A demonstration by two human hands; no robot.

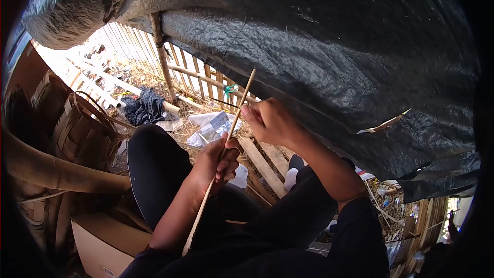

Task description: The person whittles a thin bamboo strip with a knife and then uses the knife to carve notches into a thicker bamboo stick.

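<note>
My left hand (217, 160) is closed around a long, thin bamboo stick (205, 200). The stick slants from near my lap at its lower end up to a pointed-looking tip beyond both hands. Just above and to the right, my right hand (270, 121) is curled into a fist, its thumb side against or very close to the stick's upper part. A thin dark strip (225, 103) runs leftward from near the right fist, behind the stick; whether the fist holds it is hidden.
A black tarpaulin (329, 67) hangs low ahead and to the right. At left are a thick bamboo pole (67, 167), woven baskets (85, 128) and a cardboard box (105, 242). Wooden slats (263, 164), plastic litter (213, 123) and dark cloth (144, 105) lie ahead, before a bamboo fence (135, 46).
</note>
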